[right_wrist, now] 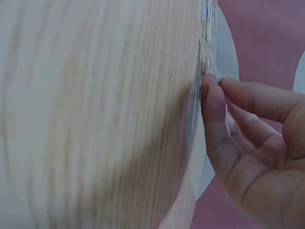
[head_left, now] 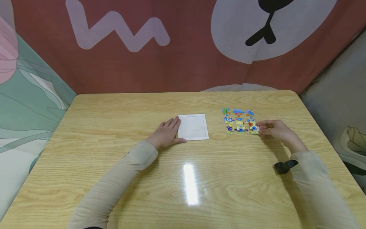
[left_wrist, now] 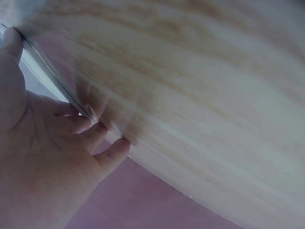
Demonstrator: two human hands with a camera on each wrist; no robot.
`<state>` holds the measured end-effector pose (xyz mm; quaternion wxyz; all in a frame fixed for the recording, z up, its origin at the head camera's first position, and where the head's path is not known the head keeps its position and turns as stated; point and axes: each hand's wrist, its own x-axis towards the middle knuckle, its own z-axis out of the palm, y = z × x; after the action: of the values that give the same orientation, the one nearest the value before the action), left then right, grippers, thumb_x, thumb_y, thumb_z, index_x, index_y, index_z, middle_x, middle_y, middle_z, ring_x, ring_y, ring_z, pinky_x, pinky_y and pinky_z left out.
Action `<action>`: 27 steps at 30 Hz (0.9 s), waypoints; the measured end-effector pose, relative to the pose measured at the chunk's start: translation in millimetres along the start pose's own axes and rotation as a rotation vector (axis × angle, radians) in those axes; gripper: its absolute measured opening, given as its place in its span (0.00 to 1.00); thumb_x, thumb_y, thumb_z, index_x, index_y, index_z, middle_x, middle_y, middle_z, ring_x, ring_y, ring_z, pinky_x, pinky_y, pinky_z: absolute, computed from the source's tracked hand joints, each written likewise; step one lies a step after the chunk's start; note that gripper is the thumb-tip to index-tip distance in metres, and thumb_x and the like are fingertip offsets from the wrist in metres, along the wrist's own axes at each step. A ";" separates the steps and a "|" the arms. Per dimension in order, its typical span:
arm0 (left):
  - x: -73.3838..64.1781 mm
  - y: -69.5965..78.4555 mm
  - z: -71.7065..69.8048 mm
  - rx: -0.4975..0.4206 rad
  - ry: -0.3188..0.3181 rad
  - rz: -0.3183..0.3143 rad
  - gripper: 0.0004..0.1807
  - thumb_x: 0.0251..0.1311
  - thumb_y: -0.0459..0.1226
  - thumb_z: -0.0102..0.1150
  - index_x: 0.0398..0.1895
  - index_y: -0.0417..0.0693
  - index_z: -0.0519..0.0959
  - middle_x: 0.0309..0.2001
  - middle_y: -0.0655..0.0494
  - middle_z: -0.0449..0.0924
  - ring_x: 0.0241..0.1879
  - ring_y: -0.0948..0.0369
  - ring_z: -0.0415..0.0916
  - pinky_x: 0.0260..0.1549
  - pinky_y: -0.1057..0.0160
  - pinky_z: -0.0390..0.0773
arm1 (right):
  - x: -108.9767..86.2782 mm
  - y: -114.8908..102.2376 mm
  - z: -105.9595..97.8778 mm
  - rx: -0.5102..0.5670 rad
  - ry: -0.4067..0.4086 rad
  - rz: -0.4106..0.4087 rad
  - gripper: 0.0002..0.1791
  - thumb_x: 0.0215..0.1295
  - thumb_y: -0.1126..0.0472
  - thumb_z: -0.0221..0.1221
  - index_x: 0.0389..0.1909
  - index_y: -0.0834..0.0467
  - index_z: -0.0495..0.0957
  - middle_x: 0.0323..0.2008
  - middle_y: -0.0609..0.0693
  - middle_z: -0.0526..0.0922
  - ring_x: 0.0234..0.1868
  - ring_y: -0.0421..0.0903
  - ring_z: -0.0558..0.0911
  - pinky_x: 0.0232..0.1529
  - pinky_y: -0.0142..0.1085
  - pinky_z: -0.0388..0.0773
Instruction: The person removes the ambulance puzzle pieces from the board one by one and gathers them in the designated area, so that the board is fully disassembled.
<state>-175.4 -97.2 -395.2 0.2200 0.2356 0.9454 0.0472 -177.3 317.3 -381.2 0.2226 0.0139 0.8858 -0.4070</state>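
Observation:
My left hand (head_left: 164, 135) rests at the left side of a flat white puzzle tray (head_left: 193, 127), fingers extended near its far corner and thumb by its near corner. In the left wrist view, the thumb and fingers touch the tray's thin edge (left_wrist: 55, 78). To the right, my right hand (head_left: 275, 132) pinches a puzzle piece (head_left: 254, 128) with a blue round mark, between thumb and finger. Seen from the right wrist, that thin piece (right_wrist: 209, 59) is tilted up from the table. Other colourful puzzle pieces (head_left: 239, 120) lie in loose rows beside it.
The wood-grain table (head_left: 128, 105) has a glossy top with a bright light reflection (head_left: 190, 184). Behind its far edge hangs a reddish-brown printed cloth (head_left: 186, 70). A small black device (head_left: 284, 166) sits at the right wrist, by the beige sleeve.

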 end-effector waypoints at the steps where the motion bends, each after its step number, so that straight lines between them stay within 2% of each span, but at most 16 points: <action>1: -0.1 -0.1 0.0 0.000 0.001 0.001 0.51 0.64 0.65 0.40 0.76 0.42 0.37 0.78 0.48 0.31 0.77 0.49 0.37 0.73 0.44 0.47 | -0.1 -0.1 0.1 0.000 -0.004 0.000 0.27 0.69 0.66 0.53 0.65 0.73 0.61 0.38 0.41 0.78 0.33 0.25 0.77 0.38 0.27 0.80; 6: -0.3 -0.4 0.0 0.005 0.000 -0.001 0.51 0.64 0.65 0.39 0.76 0.43 0.36 0.78 0.48 0.31 0.77 0.49 0.36 0.73 0.44 0.47 | -0.2 -0.3 0.0 -0.017 -0.016 0.004 0.27 0.69 0.65 0.53 0.65 0.74 0.61 0.40 0.44 0.80 0.33 0.25 0.76 0.37 0.28 0.80; 13: -0.4 -0.2 0.6 0.006 0.001 0.000 0.51 0.64 0.65 0.40 0.76 0.43 0.37 0.78 0.48 0.31 0.77 0.50 0.37 0.73 0.44 0.47 | 1.4 0.9 -0.3 -0.020 -0.034 0.009 0.27 0.69 0.64 0.53 0.64 0.75 0.61 0.40 0.43 0.80 0.33 0.25 0.76 0.38 0.27 0.80; 21: -1.1 -0.5 0.8 0.002 0.009 0.011 0.51 0.64 0.64 0.40 0.76 0.42 0.37 0.78 0.47 0.32 0.77 0.48 0.37 0.73 0.43 0.47 | 2.8 1.8 -1.4 -0.041 -0.046 0.018 0.28 0.69 0.63 0.53 0.64 0.74 0.62 0.44 0.50 0.81 0.33 0.25 0.76 0.38 0.27 0.80; 27: -1.1 0.0 -0.6 0.007 0.001 0.002 0.51 0.64 0.65 0.39 0.76 0.43 0.36 0.78 0.48 0.31 0.77 0.50 0.36 0.73 0.44 0.47 | 5.1 2.2 -3.2 -0.053 -0.044 0.026 0.29 0.69 0.61 0.54 0.65 0.73 0.62 0.44 0.49 0.81 0.33 0.25 0.76 0.37 0.27 0.79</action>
<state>-174.8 -97.7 -394.2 0.2190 0.2373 0.9454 0.0443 -182.6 320.3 -383.0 0.2476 0.0107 0.8908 -0.3808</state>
